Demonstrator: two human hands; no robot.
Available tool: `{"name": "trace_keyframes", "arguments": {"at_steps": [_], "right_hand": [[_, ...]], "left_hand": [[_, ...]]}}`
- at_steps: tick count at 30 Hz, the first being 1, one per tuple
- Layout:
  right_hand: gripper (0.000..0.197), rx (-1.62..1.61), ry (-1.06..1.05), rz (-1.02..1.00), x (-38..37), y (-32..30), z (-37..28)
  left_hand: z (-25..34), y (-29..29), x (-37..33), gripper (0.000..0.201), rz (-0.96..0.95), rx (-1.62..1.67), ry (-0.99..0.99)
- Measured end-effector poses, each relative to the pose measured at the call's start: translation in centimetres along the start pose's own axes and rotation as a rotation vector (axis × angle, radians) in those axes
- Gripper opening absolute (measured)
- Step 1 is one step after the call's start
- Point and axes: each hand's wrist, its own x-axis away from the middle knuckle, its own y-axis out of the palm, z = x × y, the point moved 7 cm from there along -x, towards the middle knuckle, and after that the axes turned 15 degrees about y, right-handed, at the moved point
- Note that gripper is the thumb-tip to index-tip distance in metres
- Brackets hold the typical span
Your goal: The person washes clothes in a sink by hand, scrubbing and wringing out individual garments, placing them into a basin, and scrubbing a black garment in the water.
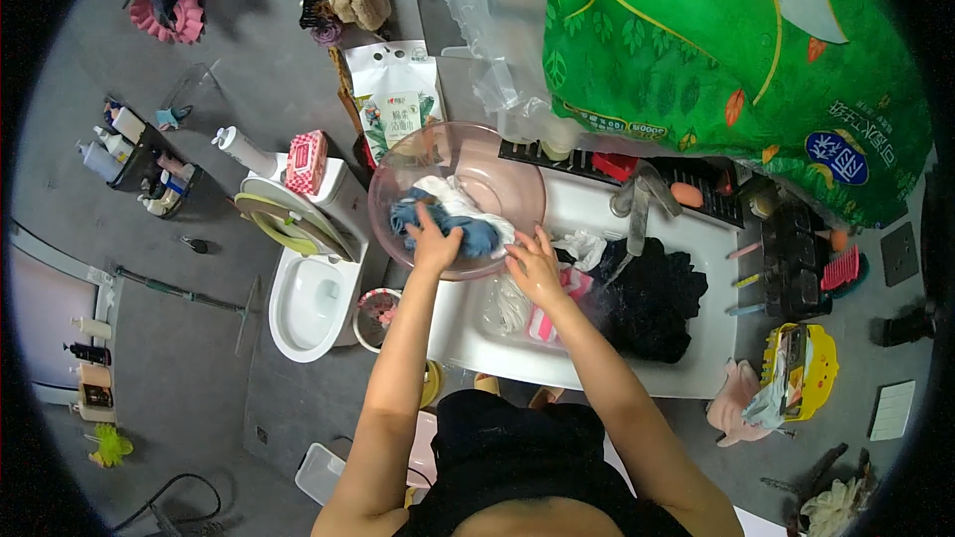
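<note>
A clear pinkish plastic basin [512, 189] rests on the left end of the white sink [477, 338], with a blue garment [476, 236] and a white garment [450, 197] in it. On the blue cloth lies my left hand [435, 244], its fingers spread. My right hand [534, 267] is at the basin's near right rim, beside the white cloth, with its fingers apart. Right of it in the sink sits a heap of black clothing [657, 298]. A pink-and-white cloth [557, 313] and a small white cloth [582, 249] lie between that heap and my right hand.
A metal faucet [642, 204] reaches over the sink from the back. Behind it bulges a large green plastic package [696, 50]. To the left stands a white toilet [313, 303], with a small bin [378, 318] beside it. A yellow basket [816, 373] hangs at the right.
</note>
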Motion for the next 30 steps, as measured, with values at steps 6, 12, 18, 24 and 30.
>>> {"name": "trace_keyframes", "arguments": {"at_steps": [6, 12, 18, 24, 30], "right_hand": [[0.017, -0.431, 0.238, 0.176, 1.7, -1.6, 5.6], [0.034, -0.135, 0.882, 0.134, 10.1, 2.5, 20.6], [0.037, -0.405, 0.796, -0.123, 13.0, 5.9, 32.3], [0.008, -0.939, 1.249, 0.15, 16.0, -1.6, 31.6], [0.015, -0.995, 1.283, -0.009, 16.4, -2.6, 31.5]], "left_hand": [[3.3, 2.1, 1.2, 0.049, -0.207, -0.379, 0.175], [8.5, 2.1, 7.1, 0.023, 0.3, -0.081, 0.776], [10.0, 20.5, 14.5, 0.037, -0.347, 0.308, 0.71], [5.1, 30.9, 15.6, 0.064, -0.781, -0.658, 0.593], [7.2, 37.3, 12.9, 0.044, -1.035, -0.548, 0.439]]}}
